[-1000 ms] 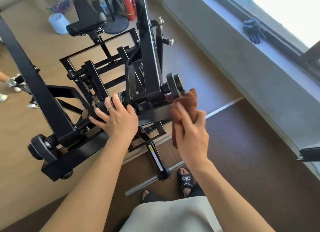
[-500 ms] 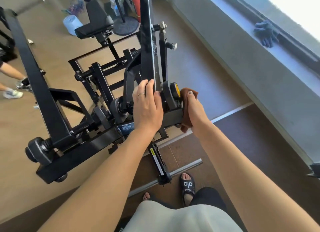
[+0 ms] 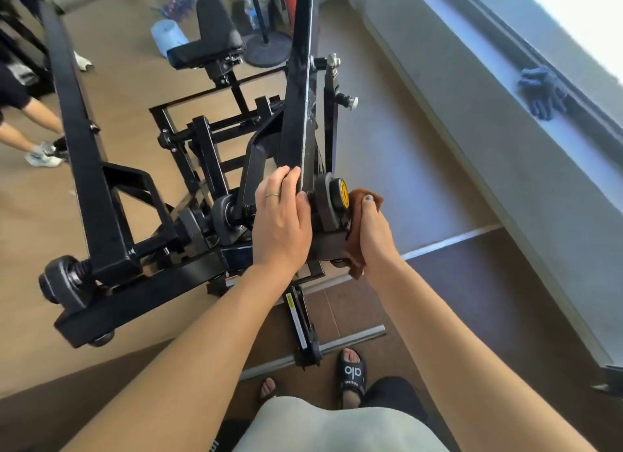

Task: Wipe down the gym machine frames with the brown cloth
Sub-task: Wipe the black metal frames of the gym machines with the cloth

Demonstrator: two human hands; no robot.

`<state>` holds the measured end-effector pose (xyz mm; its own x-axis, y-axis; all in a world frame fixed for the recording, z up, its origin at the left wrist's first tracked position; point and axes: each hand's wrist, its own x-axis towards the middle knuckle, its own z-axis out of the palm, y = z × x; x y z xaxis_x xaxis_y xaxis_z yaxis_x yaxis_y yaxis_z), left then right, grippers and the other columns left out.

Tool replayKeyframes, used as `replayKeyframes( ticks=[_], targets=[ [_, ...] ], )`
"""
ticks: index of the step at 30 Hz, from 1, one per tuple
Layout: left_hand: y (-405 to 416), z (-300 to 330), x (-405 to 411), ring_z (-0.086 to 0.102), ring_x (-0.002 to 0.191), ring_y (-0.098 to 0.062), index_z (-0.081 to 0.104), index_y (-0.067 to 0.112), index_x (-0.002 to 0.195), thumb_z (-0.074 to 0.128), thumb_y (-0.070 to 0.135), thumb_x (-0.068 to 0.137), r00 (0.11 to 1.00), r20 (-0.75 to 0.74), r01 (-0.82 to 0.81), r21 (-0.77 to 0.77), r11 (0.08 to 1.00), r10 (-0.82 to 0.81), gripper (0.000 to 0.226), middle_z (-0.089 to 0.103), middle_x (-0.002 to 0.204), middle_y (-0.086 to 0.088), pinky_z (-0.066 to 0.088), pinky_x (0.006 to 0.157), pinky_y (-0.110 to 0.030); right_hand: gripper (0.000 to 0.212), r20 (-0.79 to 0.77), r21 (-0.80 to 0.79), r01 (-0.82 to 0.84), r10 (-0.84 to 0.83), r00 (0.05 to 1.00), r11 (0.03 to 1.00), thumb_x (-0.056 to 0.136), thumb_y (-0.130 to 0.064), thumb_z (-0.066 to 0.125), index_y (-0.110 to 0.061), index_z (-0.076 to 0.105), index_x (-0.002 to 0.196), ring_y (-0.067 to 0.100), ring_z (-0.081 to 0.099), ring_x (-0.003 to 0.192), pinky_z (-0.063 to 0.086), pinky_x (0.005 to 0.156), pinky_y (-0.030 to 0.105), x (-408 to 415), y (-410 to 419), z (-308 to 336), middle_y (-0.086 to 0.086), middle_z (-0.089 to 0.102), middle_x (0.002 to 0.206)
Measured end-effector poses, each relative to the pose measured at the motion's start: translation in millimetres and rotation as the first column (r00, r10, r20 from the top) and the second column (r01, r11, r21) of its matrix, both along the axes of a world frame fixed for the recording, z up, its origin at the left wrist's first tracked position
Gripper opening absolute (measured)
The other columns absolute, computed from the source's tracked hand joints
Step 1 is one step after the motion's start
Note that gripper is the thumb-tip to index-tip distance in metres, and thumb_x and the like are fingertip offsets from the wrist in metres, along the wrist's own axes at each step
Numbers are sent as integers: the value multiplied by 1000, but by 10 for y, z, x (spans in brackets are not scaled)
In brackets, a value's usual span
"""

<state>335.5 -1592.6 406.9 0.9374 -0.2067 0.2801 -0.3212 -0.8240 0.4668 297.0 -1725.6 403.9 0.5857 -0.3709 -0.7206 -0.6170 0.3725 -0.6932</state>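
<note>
While my left hand (image 3: 281, 220) clamps the black upright (image 3: 298, 94), my right hand (image 3: 372, 230) squeezes the brown cloth (image 3: 357, 239) onto the frame's end; open floor (image 3: 404, 168) beside.

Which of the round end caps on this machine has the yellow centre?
The cap beside the brown cloth in the right hand. Its face is yellow; the cap at the frame's lower left end is plain black.

Most of the crumpled brown cloth (image 3: 356, 249) lies hidden under the right hand (image 3: 371, 235) and behind the black steel machine frame (image 3: 296, 114), whose upright runs off the top edge. The left hand (image 3: 281, 220) covers the frame's pivot joint. A second person's bare legs (image 3: 30, 127) are cut off at the left edge. The dark blue gloves (image 3: 542, 92) on the sill are blurred.
</note>
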Motion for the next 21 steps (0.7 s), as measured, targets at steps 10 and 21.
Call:
replayKeyframes(
  ticks=[10, 21],
  targets=[
    [-10, -13, -1, 32, 141, -23, 46, 11, 146, 29, 28, 105, 1000, -12, -5, -2, 1000, 5, 48, 42, 151, -8, 39, 113, -34, 45, 145, -291, 43, 0, 989, 956, 111, -43, 29, -20, 46, 146, 27, 52, 120, 44, 91, 32, -315, 282, 281, 10, 43, 135],
    [-3, -31, 35, 34, 140, -23, 48, 10, 144, 36, 24, 105, 1000, -19, 13, -24, 1000, -13, 43, 44, 149, -8, 47, 109, -42, 27, 196, -405, 57, 25, 980, 913, 110, -41, 34, -27, 55, 119, 23, 57, 101, 50, 79, 31, -412, 341, 276, 3, 45, 111]
  ],
)
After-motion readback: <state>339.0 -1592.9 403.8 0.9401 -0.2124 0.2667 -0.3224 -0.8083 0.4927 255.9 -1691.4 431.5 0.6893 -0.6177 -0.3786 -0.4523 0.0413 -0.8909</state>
